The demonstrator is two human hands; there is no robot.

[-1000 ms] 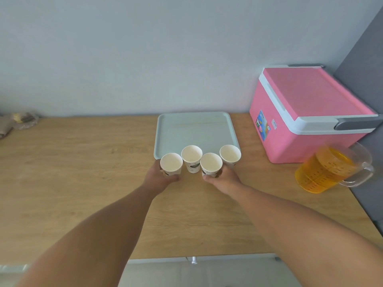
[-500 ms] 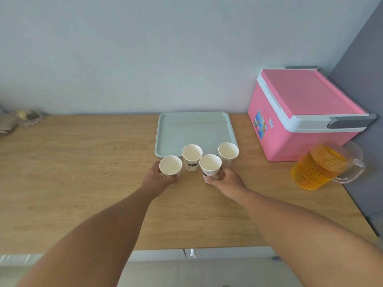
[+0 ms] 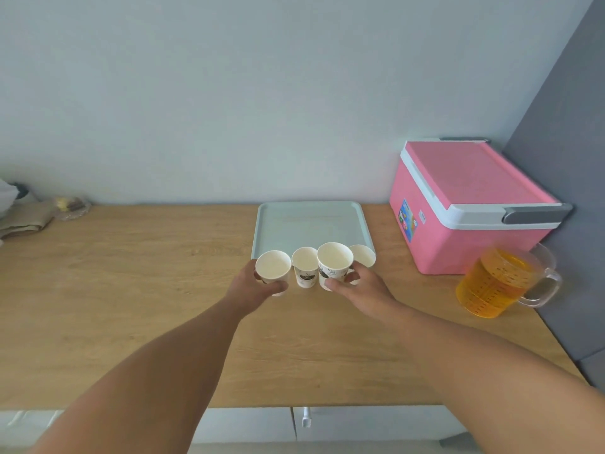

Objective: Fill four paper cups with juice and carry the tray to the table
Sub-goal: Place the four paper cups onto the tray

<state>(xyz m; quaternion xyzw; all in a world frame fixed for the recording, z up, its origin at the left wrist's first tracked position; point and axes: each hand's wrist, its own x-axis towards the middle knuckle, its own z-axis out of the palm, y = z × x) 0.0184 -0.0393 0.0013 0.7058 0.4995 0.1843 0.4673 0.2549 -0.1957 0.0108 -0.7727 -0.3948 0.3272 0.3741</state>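
Observation:
Four empty white paper cups stand in a row at the near edge of a pale green tray [image 3: 311, 221] on the wooden counter. My left hand [image 3: 252, 285] grips the leftmost cup [image 3: 273, 268]. My right hand [image 3: 363, 288] holds the third cup [image 3: 334, 262], lifted a little above the others. The second cup [image 3: 305, 267] and the fourth cup [image 3: 364, 256] stand untouched, the fourth partly hidden behind the lifted one. A clear jug of orange juice [image 3: 494, 283] stands to the right, away from both hands.
A pink cooler box [image 3: 468, 204] with a white lid rim and grey handle sits at the back right, against a grey wall panel. Folded cloth [image 3: 23, 221] and a small glass dish [image 3: 70, 206] lie at the far left. The counter's front edge [image 3: 294, 406] runs below my arms.
My right hand has raised the third cup, which now sits higher than its neighbours. My left hand keeps its grip on the leftmost cup. The camera view has tilted upward.

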